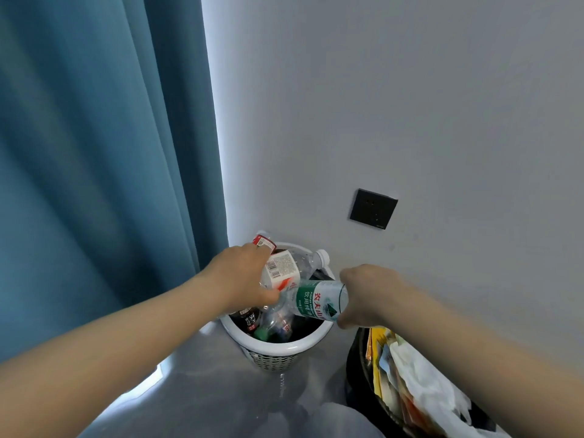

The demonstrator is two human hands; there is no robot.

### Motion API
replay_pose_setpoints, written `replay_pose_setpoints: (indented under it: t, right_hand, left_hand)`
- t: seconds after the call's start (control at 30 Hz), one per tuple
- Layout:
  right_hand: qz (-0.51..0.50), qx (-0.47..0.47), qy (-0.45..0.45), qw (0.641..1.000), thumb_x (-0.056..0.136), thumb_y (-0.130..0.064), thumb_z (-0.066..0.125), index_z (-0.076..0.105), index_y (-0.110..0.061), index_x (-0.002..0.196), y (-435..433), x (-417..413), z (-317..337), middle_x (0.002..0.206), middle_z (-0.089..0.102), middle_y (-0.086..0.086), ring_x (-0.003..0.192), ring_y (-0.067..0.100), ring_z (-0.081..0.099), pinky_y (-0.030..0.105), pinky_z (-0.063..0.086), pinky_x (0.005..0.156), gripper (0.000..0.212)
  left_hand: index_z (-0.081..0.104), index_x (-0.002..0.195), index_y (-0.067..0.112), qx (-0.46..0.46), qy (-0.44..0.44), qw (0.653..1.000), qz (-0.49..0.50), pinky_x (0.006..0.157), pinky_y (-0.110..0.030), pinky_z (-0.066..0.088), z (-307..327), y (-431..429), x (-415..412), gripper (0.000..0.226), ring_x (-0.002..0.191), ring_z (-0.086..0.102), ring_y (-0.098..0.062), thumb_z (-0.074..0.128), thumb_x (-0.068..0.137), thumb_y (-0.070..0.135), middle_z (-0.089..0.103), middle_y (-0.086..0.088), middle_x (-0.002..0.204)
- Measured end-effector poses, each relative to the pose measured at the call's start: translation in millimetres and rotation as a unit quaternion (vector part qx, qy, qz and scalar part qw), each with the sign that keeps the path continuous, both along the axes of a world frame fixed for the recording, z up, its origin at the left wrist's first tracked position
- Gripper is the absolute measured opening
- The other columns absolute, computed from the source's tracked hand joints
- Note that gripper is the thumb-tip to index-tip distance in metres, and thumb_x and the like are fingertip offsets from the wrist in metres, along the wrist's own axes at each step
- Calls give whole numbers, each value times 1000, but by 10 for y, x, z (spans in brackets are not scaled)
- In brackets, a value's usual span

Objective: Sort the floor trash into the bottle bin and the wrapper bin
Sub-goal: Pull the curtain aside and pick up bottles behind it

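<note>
The right hand [366, 295], fingers curled round a green-label bottle [319, 303], and the left hand [243, 276], clutching two bottles [284, 270], hang over the heaped white bin [278, 344], so a drop may bounce out

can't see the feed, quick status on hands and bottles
Left hand shut on white-label bottle, right hand on green-label bottle. Both over white bin. Nothing blocking.
</note>
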State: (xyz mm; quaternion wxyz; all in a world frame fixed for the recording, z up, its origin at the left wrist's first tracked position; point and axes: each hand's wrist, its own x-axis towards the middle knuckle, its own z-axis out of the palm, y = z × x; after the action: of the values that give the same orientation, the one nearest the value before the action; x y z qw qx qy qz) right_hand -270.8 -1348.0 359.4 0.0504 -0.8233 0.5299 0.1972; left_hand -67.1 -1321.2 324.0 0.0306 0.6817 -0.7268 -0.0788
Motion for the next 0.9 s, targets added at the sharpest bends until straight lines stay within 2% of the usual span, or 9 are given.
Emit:
replay_pose_setpoints:
  t: [0.07,0.13,0.27,0.37,0.47,0.57,0.67,0.77,0.9]
  right_hand:
    - [-16,-3,-17,1000,77,-50,71,51,-18,120,-87,17,-66,99,54,-1,86,17,50,27,44,70,57]
    - [-36,-13,-37,999,77,-53,69,52,-18,119,-164,34,-141,98,54,-1,84,17,50,27,41,67,57]
    - [-79,-1,-64,995,79,-53,67,52,-15,118,-248,51,-288,94,51,-1,84,18,49,27,41,67,56]
    - [-113,27,-94,989,80,-52,65,51,-14,120,-278,50,-375,95,50,-1,86,18,52,27,43,68,57]
    - [-175,48,-174,968,82,-55,60,46,-10,124,-346,70,-458,98,49,2,88,21,51,29,41,70,62]
    - [-223,84,-231,943,86,-53,59,39,-7,128,-433,117,-569,108,51,7,91,23,49,30,39,73,66]
    - [-274,128,-294,907,88,-48,59,32,-5,131,-496,163,-714,110,50,9,94,25,51,31,39,75,67]
    - [-307,138,-353,873,88,-43,61,29,-6,129,-518,248,-859,116,52,13,94,25,51,32,41,75,64]
    - [-322,118,-380,859,86,-43,60,26,-7,133,-498,422,-1077,130,48,17,109,32,56,41,50,90,68]
  left_hand:
    - [43,123,23,1,0,1000,23,57,-23,41,-93,-101,44,62,80,51,-15,57,78,62,55,3,99]
    - [43,122,20,0,-3,999,44,56,-25,38,-173,-192,76,61,77,49,-16,54,80,63,52,4,93]
    - [40,124,18,-6,0,996,86,58,-28,42,-362,-324,100,64,80,53,-17,52,82,65,61,0,108]
    - [40,123,17,-4,1,992,124,58,-28,45,-461,-412,112,64,84,57,-19,53,82,65,62,-1,110]
    - [44,117,15,3,21,985,170,57,-29,39,-527,-507,93,60,81,53,-20,55,82,62,62,-4,107]
    - [46,118,15,18,61,977,203,63,-29,41,-620,-575,48,59,92,59,-25,57,82,60,61,-6,112]
    - [48,117,15,23,105,968,226,65,-29,40,-670,-608,36,58,96,60,-25,59,80,59,62,-5,113]
    - [52,115,17,35,109,967,229,65,-28,40,-656,-623,48,57,95,60,-24,61,79,59,63,-4,111]
    - [58,114,15,64,119,957,255,63,-28,40,-642,-667,66,56,92,61,-23,61,79,58,64,-4,107]
